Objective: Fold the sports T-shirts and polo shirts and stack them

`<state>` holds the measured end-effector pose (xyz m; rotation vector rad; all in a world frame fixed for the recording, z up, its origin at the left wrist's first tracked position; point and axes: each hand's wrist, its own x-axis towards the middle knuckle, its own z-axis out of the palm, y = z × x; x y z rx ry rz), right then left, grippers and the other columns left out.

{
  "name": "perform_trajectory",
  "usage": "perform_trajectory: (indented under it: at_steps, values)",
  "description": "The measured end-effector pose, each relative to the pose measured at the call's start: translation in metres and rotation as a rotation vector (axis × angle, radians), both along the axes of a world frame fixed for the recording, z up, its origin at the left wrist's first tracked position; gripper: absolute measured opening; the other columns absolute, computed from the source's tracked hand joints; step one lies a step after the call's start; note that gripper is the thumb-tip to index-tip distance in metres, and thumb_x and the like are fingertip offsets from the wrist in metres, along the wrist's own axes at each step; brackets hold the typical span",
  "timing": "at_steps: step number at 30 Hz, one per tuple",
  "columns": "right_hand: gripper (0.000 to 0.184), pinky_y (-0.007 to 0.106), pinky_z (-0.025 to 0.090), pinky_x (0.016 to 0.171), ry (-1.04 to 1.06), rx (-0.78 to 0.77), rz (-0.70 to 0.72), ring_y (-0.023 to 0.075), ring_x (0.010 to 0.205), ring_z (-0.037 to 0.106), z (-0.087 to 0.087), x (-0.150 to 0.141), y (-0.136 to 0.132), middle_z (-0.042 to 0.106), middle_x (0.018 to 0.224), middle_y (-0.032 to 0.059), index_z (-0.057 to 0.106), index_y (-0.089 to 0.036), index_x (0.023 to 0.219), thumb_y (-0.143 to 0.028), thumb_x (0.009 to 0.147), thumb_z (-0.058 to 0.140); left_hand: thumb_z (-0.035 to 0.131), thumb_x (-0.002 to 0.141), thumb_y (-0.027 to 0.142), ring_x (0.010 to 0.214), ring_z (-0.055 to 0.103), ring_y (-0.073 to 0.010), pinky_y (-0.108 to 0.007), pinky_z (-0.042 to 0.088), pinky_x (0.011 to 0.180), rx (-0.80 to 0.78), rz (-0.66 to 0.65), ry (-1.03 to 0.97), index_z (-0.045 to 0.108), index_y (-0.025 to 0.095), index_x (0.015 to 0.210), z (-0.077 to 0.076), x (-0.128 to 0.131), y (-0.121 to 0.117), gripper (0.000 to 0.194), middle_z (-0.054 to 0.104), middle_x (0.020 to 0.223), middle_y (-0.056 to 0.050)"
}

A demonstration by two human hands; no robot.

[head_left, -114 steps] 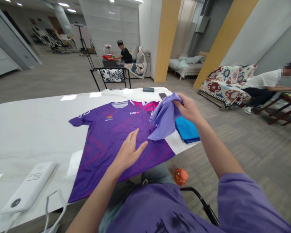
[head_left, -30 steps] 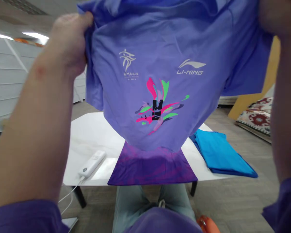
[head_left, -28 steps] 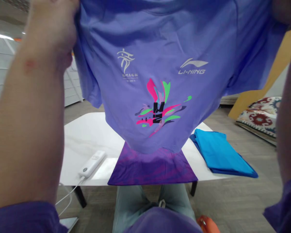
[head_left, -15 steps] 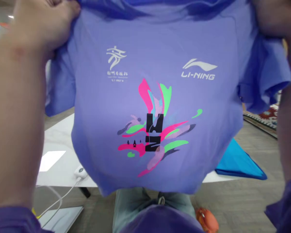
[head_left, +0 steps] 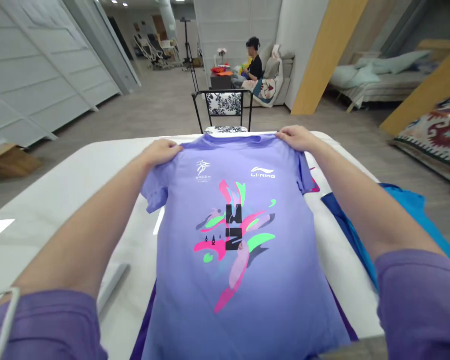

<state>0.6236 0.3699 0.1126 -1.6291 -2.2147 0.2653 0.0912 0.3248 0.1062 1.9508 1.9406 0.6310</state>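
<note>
A purple T-shirt [head_left: 285, 260] with a bright printed design and white logos stretches over the table from its far side toward me, front face up. My left hand [head_left: 161, 151] is closed on its left shoulder, near the top of the sleeve. On the other shoulder, beside the collar, my right hand [head_left: 295, 137] grips the cloth. Both arms reach far forward. Darker purple fabric shows along both lower sides of the shirt; what it belongs to is partly hidden.
Blue folded fabric [head_left: 408, 210] lies at the right of the white table [head_left: 97, 172]. A pale flat object [head_left: 112, 285] is under my left forearm. Beyond the far edge stands a patterned chair [head_left: 225, 106]. A person [head_left: 254, 65] sits by a sofa in the background.
The shirt was held up close in front of me; now it is lowered and spread over the table. Both hands have moved away from me, still on its shoulders. The view has tilted up.
</note>
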Motion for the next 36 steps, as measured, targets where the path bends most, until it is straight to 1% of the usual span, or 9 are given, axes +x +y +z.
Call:
perform_trajectory:
  at_steps: [4,7,10,13,17,21,26,31,36]
  values:
    - [0.054,0.037,0.055,0.107,-0.031,-0.246,-0.025,0.0303,0.119,0.074,-0.082,-0.010,0.046,0.083,0.133,0.0170,0.080,-0.018,0.123,-0.067,0.113,0.061,0.075,0.088,0.054,0.111,0.074,-0.0320,-0.035,0.054,0.095,-0.158,0.098,0.171,0.084,0.024,0.089,-0.088,0.009,0.049,0.032,0.087,0.102,-0.009]
    - [0.061,0.036,0.057,0.099,-0.057,-0.422,0.041,0.0285,0.110,0.075,-0.115,-0.004,0.061,0.083,0.128,0.0149,0.079,-0.020,0.124,-0.076,0.098,0.078,0.071,0.088,0.060,0.123,0.074,-0.0380,-0.043,0.056,0.102,-0.209,0.141,0.226,0.086,0.023,0.102,-0.127,0.004,0.070,0.042,0.086,0.124,-0.015]
    - [0.048,0.034,0.056,0.096,-0.075,-0.426,0.115,0.0257,0.105,0.073,-0.130,0.004,0.069,0.084,0.124,0.0126,0.079,-0.020,0.118,-0.064,0.098,0.082,0.064,0.094,0.066,0.131,0.071,-0.0408,-0.048,0.055,0.106,-0.214,0.160,0.256,0.084,0.022,0.118,-0.143,-0.004,0.079,0.054,0.082,0.137,-0.016]
    - [0.037,0.035,0.055,0.101,-0.044,-0.296,0.030,0.0259,0.109,0.072,-0.137,0.003,0.071,0.082,0.127,0.0141,0.077,-0.019,0.123,-0.051,0.108,0.069,0.057,0.099,0.071,0.130,0.070,-0.0405,-0.050,0.055,0.108,-0.185,0.190,0.266,0.080,0.021,0.130,-0.146,-0.005,0.074,0.063,0.081,0.137,-0.017]
    - [0.052,0.051,0.049,0.121,-0.101,-0.075,-0.092,0.0363,0.136,0.065,-0.131,-0.014,0.046,0.072,0.148,0.0225,0.065,-0.015,0.151,-0.046,0.110,0.062,0.051,0.105,0.067,0.146,0.058,-0.0416,-0.055,0.045,0.123,-0.048,0.221,0.281,0.067,0.015,0.149,-0.137,0.016,0.046,0.070,0.068,0.155,-0.023]
    - [0.066,0.064,0.042,0.130,-0.183,-0.024,-0.061,0.0459,0.152,0.056,-0.108,-0.038,-0.027,0.060,0.164,0.0274,0.058,-0.014,0.160,-0.058,0.112,0.055,0.045,0.111,0.059,0.163,0.043,-0.0453,-0.064,0.032,0.134,0.099,0.142,0.300,0.051,0.017,0.167,-0.114,0.066,-0.009,0.071,0.049,0.176,-0.026]
    - [0.087,0.065,0.038,0.137,-0.242,-0.056,0.074,0.0479,0.164,0.049,-0.107,-0.056,-0.184,0.051,0.178,0.0235,0.048,-0.020,0.175,-0.078,0.111,0.047,0.050,0.107,0.071,0.170,0.038,-0.0480,-0.068,0.031,0.137,-0.055,-0.128,0.325,0.048,0.026,0.173,-0.099,0.149,-0.110,0.079,0.041,0.185,-0.022]
    - [0.087,0.060,0.031,0.144,-0.237,-0.021,0.222,0.0367,0.170,0.046,-0.141,-0.052,-0.322,0.046,0.183,0.0178,0.046,-0.023,0.179,-0.079,0.113,0.049,0.043,0.110,0.078,0.175,0.035,-0.0447,-0.072,0.031,0.138,-0.069,-0.395,0.383,0.044,0.027,0.179,-0.116,0.212,-0.244,0.085,0.036,0.189,-0.021]
    - [0.070,0.053,0.047,0.131,-0.125,0.191,0.021,0.0347,0.154,0.060,-0.127,0.023,-0.379,0.062,0.167,0.0207,0.054,-0.016,0.171,-0.063,0.119,0.049,0.044,0.117,0.069,0.179,0.029,-0.0377,-0.067,0.026,0.145,0.149,-0.505,0.360,0.042,0.024,0.182,-0.154,0.229,-0.364,0.079,0.036,0.191,-0.014]
